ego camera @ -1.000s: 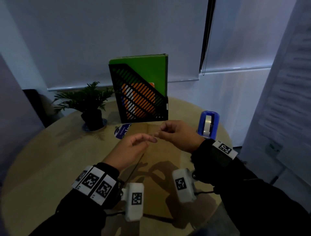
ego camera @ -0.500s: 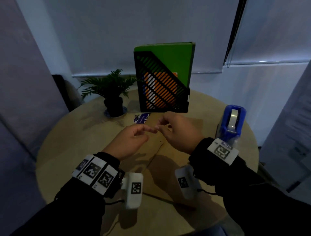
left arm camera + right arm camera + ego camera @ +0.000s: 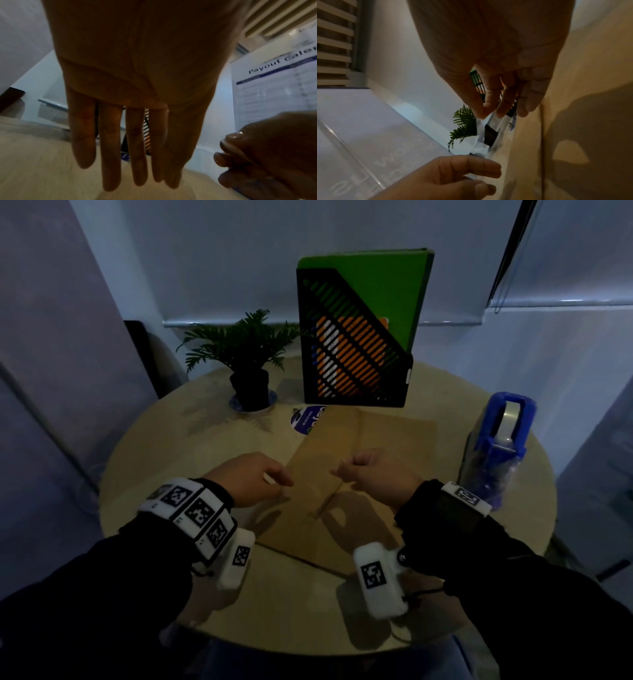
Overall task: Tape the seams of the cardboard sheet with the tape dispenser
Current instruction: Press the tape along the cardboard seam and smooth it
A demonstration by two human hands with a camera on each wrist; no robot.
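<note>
Stretching a clear strip of sticky tape (image 3: 489, 129) between them, the left hand (image 3: 245, 482) and the right hand (image 3: 375, 477) each pinch 1 end in curled fingers (image 3: 485, 106), hovering just above the flat brown cardboard sheet (image 3: 342, 460) on the round pale wooden desk (image 3: 178, 460). The seam (image 3: 330, 499) runs away from the person, directly below and between both hands, while the strip spans left to right, so I judge it must turn or drop across that line. The blue plastic tape dispenser (image 3: 498, 446) stands upright at the right, nearer the right hand.
</note>
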